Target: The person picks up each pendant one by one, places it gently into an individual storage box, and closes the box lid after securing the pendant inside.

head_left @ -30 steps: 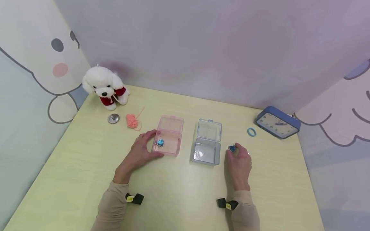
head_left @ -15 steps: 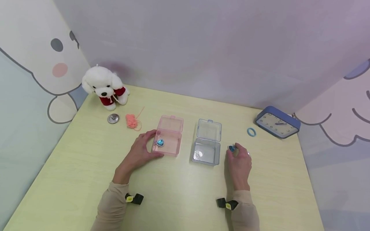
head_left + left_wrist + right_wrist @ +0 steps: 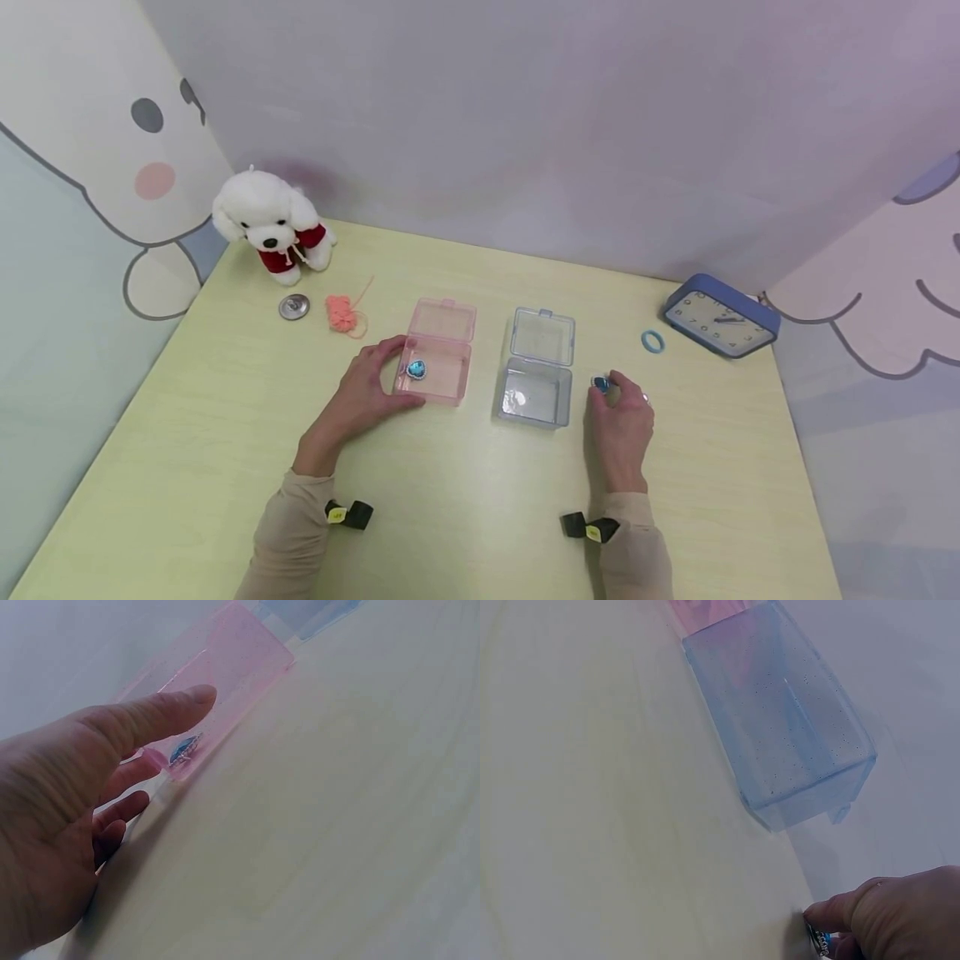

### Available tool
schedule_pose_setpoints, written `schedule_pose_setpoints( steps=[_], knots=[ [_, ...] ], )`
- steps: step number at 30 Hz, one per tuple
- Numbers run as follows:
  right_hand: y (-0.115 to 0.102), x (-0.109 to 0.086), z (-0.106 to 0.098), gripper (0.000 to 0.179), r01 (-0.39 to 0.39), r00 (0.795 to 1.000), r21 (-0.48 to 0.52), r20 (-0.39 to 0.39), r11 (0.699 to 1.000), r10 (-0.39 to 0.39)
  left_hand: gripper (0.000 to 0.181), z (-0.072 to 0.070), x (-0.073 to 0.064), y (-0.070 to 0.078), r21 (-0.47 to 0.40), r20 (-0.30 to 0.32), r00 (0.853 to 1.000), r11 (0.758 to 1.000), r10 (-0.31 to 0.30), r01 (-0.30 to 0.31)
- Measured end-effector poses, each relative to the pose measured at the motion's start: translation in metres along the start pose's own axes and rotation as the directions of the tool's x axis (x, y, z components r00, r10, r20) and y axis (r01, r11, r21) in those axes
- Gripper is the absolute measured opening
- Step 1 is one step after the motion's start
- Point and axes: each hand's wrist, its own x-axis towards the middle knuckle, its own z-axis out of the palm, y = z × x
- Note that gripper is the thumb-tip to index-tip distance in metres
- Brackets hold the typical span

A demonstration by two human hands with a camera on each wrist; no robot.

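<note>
1. A clear pink plastic box [image 3: 450,382], silver-rimmed blue gem [image 3: 416,370] inside, is gripped by the left hand [image 3: 363,388].
2. A matching gem [image 3: 601,384] is pinched over the bench [image 3: 465,500] by the right hand [image 3: 624,423].
3. The blue-framed clock [image 3: 720,322] is numbered; yellow wrist labels [image 3: 337,515] are illegible.

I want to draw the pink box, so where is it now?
In the head view, the pink box is on the table just left of centre, between the left hand and the clear blue box.
</note>
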Motion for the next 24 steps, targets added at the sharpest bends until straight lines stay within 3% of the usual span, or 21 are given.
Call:
schedule_pose_setpoints(
  steps=[6,11,24],
  knots=[
    [0.0014,-0.0001,0.0008,0.043,0.004,1.000,0.027,-0.016,1.000,-0.003,0.101,0.0006,0.0004,-0.0014,-0.002,0.002,1.000,1.000,-0.003,0.003],
    [0.0034,0.0000,0.0033,0.042,0.052,0.996,0.072,-0.082,0.996,-0.046,0.101,0.0007,0.0013,-0.0023,-0.001,0.004,1.000,1.000,0.000,0.000],
    [-0.0009,-0.0018,0.0051,0.039,0.235,0.945,0.065,-0.249,0.970,-0.212,0.101,0.0004,0.0013,-0.0032,-0.010,0.003,1.000,1.000,0.007,-0.007]
  ],
)
